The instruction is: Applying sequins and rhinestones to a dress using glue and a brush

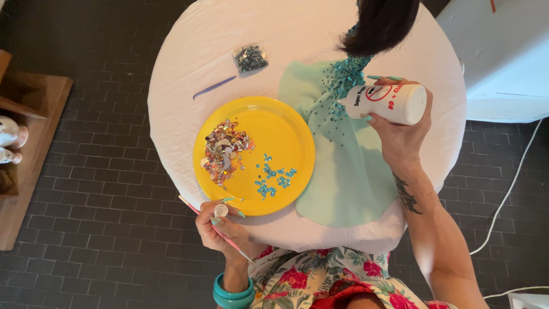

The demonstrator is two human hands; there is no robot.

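My right hand (400, 134) holds a white glue bottle (392, 103) on its side over a mint green fabric (343, 171) with turquoise sequins on it. My left hand (220, 226) grips a small white cap (221, 210) and a thin pink stick (229, 239) at the near rim of a yellow plate (286, 129). The plate carries a heap of mixed shiny gems (224, 150) and several loose blue sequins (273, 176). Everything rests on a round table with a white cloth (189, 80).
A small bag of dark beads (250, 58) and a purple stick (214, 87) lie at the table's far left. Dark hair (380, 23) hangs into view at the top. A wooden shelf (23, 143) stands left, a white box (503, 57) right, and a white cable (509, 189) crosses the dark tiled floor.
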